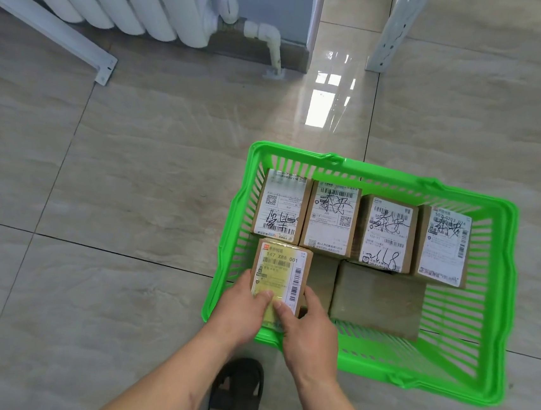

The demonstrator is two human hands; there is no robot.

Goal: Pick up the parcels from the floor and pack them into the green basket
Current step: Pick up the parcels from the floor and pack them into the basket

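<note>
Both hands on one parcel here, right over the near left corner of the green basket [362, 365]. The left hand [243, 304] wraps the left edge of the yellow-labelled parcel [281, 272], thumb flat on the label; the right hand [310, 327] clamps the right edge, thumb pressing on top as well. So that's a two-handed pinch, fingers curled round the box from either side.

Here's what the next move turns on: the parcel's long axis runs from near rim to far rim, the same way as the four labelled parcels [359, 226] lined up along the far wall. Its far end sits just beside the leftmost of that row. To its right a plain brown parcel [379, 298] lies label-down, with a narrow gap between them, and the right hand's fingers sit in that gap.

Looks like it's going straight down into the near left slot. The left hand is nearer the basket wall, so I'd guess it slips out first
</note>
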